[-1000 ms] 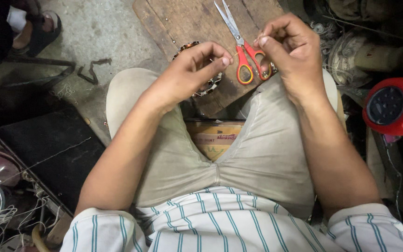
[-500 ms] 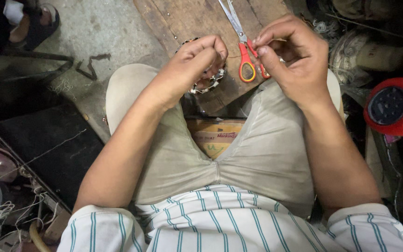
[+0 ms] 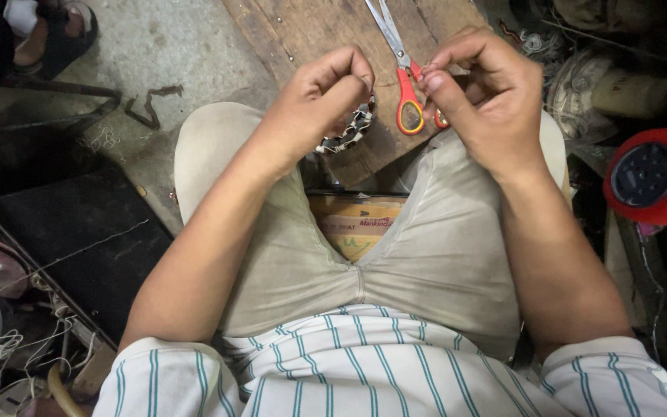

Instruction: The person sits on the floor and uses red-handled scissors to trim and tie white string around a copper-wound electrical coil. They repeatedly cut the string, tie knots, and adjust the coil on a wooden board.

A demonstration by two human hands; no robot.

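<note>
Head view: the left hand (image 3: 322, 96) pinches a woven band (image 3: 351, 130) over the wooden board (image 3: 303, 31); the right hand (image 3: 488, 96) is pinched shut, on what is unclear. The scissors (image 3: 404, 81) lie between, and a fingertip could catch the blades.

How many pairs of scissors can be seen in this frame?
1. The orange-handled scissors lie on the wooden board, blades pointing away, between the left hand and the right hand. Others could be hidden in the clutter at the sides.

Orange-handled scissors (image 3: 404, 85), white shirt (image 3: 364, 371) with teal stripes, red device (image 3: 654, 176).
</note>
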